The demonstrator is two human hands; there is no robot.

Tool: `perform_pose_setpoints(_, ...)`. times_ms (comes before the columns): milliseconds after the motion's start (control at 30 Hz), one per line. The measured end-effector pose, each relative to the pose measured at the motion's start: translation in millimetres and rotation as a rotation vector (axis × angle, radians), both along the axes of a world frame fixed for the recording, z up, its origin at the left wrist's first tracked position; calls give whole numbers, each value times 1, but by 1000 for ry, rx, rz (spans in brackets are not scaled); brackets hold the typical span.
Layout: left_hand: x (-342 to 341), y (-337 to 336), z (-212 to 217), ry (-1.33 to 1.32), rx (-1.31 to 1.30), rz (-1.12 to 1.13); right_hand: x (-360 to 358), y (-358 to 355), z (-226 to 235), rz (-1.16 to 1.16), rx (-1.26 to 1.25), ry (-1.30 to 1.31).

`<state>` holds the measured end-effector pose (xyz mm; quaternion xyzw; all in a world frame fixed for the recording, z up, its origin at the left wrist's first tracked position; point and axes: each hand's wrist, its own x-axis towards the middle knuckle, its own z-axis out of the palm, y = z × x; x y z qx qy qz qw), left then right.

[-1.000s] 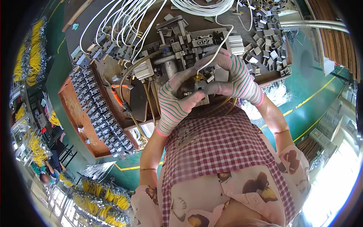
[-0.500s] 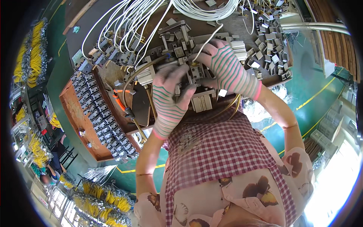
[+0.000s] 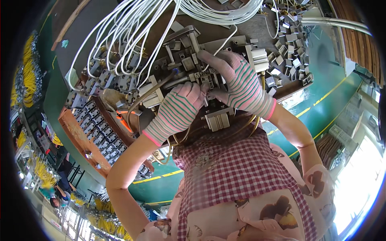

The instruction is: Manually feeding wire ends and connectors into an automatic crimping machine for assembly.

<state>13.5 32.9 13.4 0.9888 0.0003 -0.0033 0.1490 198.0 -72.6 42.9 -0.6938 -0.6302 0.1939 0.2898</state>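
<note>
Striped gloves meet mid-worktop (image 3: 257, 30): the left hand (image 3: 179, 110) and right hand (image 3: 237, 84), a moment ago held lower and closer in, have reached onto the metal jig (image 3: 189, 64), both pinching a small grey part (image 3: 210, 95) among white cables (image 3: 132, 36).

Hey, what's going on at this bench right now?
A person in striped work gloves is working at a metal jig on a cluttered bench. The left hand and right hand meet at the jig's middle, fingertips pinching a small part there that is too small to identify. White cables loop over the bench behind, small grey blocks lie to the right, and a tray of connectors sits to the left.
</note>
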Motion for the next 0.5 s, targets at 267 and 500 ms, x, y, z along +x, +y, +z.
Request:
perform_pose_setpoints(267,1,1,-6,-39,-53,11,7,0,-6,38,-62,-69)
perform_pose_setpoints(500,-5,-9,3,70,-58,44,-4,-14,-19,10,22,-67)
